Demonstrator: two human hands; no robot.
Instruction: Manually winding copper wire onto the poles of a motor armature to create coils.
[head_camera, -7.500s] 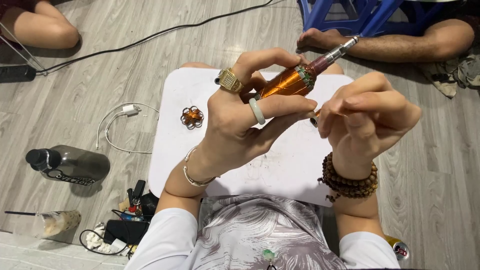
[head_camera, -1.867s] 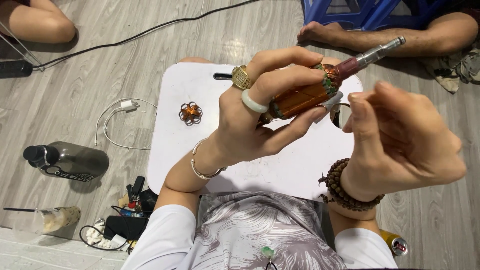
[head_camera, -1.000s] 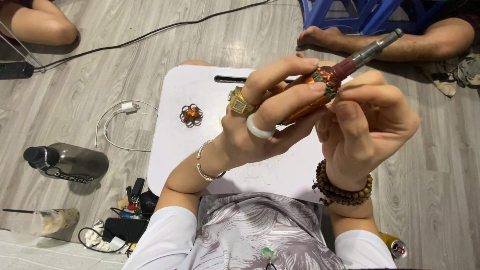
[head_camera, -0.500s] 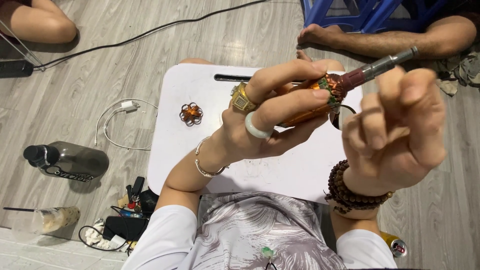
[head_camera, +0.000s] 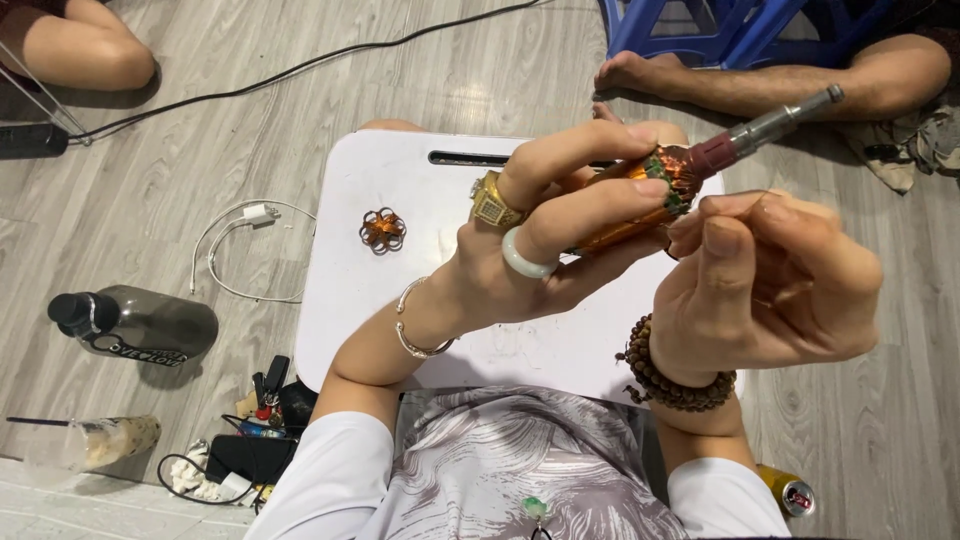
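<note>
Copper-wound rotor (head_camera: 640, 200) on metal shaft was held above white lap table (head_camera: 350, 300); your left hand (head_camera: 540, 240) clamped around it, steadying. Your right hand (head_camera: 770, 280) pinched together at winding end; what it pinched, cannot tell.

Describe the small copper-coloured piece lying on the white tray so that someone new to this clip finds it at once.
Start at the white lap table in the middle of the picture. On its left part, left of the left hand, lies a small copper wire flower, a ring of round loops. It lies alone and flat on the white surface, while the only other copper thing, the long copper tool, is held in the air.
</note>
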